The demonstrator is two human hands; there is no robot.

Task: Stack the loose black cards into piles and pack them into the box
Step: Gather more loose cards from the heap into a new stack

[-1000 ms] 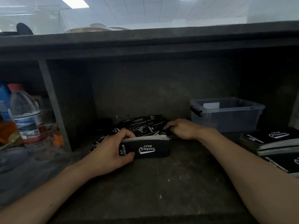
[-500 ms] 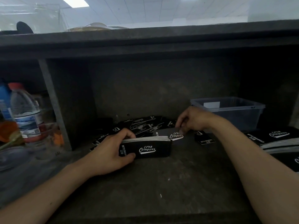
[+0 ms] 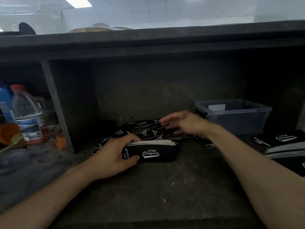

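Note:
My left hand [image 3: 113, 156] grips a thick stack of black cards [image 3: 155, 152] standing on edge on the dark shelf, white "Club Camping" print facing me. Behind it lies a scattered heap of loose black cards [image 3: 145, 129]. My right hand [image 3: 183, 123] hovers over the right part of that heap, blurred, fingers spread and pointing left, with no card visibly in it. One loose card [image 3: 208, 143] lies apart under my right forearm. A translucent grey plastic box [image 3: 234, 115] stands at the back right, open on top.
Piles of black cards [image 3: 280, 142] sit at the right edge of the shelf. A vertical divider [image 3: 56, 104] walls off the left, where water bottles [image 3: 28, 116] and orange items stand. A dark shelf board hangs low overhead.
My right hand lifted a card from the heap, brought it to the stack, and has now swung back left over the loose cards. My left hand keeps hold of the stack.

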